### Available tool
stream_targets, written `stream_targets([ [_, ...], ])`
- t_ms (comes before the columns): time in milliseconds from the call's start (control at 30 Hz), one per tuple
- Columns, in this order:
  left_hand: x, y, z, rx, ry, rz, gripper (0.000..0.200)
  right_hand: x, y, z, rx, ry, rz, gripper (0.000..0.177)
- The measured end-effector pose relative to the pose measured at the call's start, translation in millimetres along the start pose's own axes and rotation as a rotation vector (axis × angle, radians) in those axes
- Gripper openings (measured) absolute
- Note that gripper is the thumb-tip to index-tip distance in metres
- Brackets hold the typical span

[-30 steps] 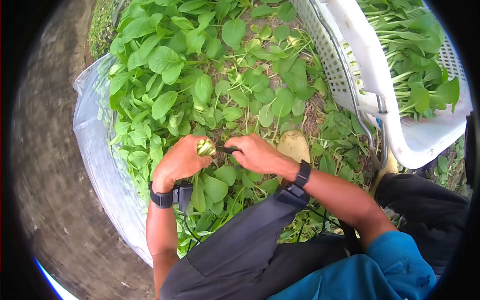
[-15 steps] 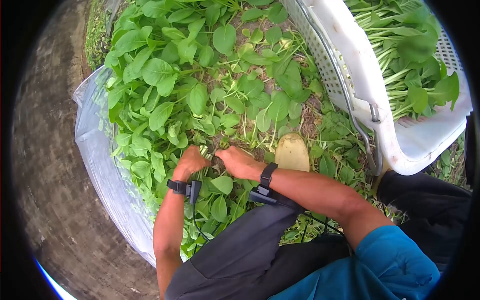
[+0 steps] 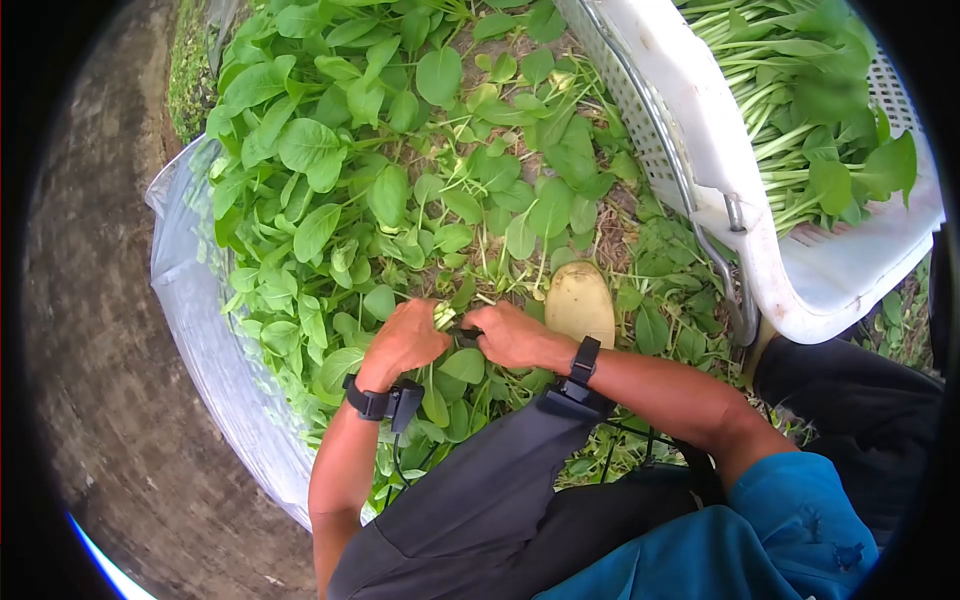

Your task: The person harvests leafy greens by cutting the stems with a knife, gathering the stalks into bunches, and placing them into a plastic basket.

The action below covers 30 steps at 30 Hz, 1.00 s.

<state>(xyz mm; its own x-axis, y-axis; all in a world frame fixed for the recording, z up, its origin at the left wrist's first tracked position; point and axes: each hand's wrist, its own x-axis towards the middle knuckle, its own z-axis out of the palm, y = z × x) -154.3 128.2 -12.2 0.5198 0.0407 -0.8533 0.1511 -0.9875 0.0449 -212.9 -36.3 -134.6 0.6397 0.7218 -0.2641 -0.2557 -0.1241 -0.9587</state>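
Note:
My left hand (image 3: 405,343) is closed around a bunch of leafy greens (image 3: 443,316), with the pale stem ends pointing up past the thumb. Some of its leaves hang below the hand. Close on the right, my right hand (image 3: 512,336) is closed, its fingertips near the stems. A small dark tool (image 3: 466,333), seemingly a short blade, sticks out of its fingers; most of it is hidden. Each wrist wears a black strap with a small box. Growing leafy greens (image 3: 310,150) stand beyond and left of my hands.
A white perforated crate (image 3: 700,120) holding picked greens (image 3: 800,140) stands at upper right, with a metal handle (image 3: 735,300). A pale shoe tip (image 3: 580,305) is beside my right hand. Clear plastic sheeting (image 3: 210,320) edges the bed, next to a bare path (image 3: 110,300).
Both hands have shifted slightly right, the left one nearer the middle with the stems in it. The dark tool now shows between the hands.

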Motion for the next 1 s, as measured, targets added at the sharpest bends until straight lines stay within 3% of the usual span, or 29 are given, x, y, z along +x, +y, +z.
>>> stream_targets([
  [100, 12.3, -28.7, 34.8, 0.108, 0.01, -0.033, 0.046, 2.9, 14.8, 12.6, -0.007, 0.067, 0.012, 0.034],
  [133, 9.8, -26.3, 35.6, 0.033, -0.044, -0.125, 0.061, 3.8, 19.6, 17.7, 0.009, 0.093, -0.02, 0.033],
  [200, 12.1, -42.0, 48.8, 0.023, -0.074, -0.128, 0.059, 4.7, 21.8, 19.5, 0.026, 0.119, -0.052, 0.031],
  [267, 15.7, -61.1, 62.6, -0.017, -0.101, -0.14, 0.054, 5.2, 11.6, 11.1, -0.062, -0.081, 0.071, 0.039],
  [367, 15.0, -73.0, 70.6, -0.046, -0.003, -0.114, 0.049, 7.1, 9.5, 14.2, -0.09, -0.11, 0.104, 0.039],
  [667, 13.4, -85.2, 76.9, -0.174, -0.016, -0.132, 0.043, 26.4, 22.0, 38.7, -0.133, -0.109, -0.005, 0.029],
  [800, -2.2, -55.8, 40.3, -0.178, -0.044, -0.207, 0.039, 21.5, 0.9, -1.5, -0.266, -0.28, 0.069, 0.033],
  [867, -6.2, -67.9, 32.2, -0.282, -0.043, -0.186, 0.037, 13.6, 7.4, -14.3, -0.103, -0.024, -0.04, 0.033],
  [900, -8.1, -71.1, 29.0, -0.38, -0.043, -0.163, 0.034, 11.5, 5.7, -26.0, -0.106, -0.028, -0.042, 0.033],
  [1000, -34.7, -46.2, -20.3, -0.525, -0.077, -0.147, 0.031, 6.3, -15.0, -56.8, -0.183, -0.297, -0.061, 0.027],
])
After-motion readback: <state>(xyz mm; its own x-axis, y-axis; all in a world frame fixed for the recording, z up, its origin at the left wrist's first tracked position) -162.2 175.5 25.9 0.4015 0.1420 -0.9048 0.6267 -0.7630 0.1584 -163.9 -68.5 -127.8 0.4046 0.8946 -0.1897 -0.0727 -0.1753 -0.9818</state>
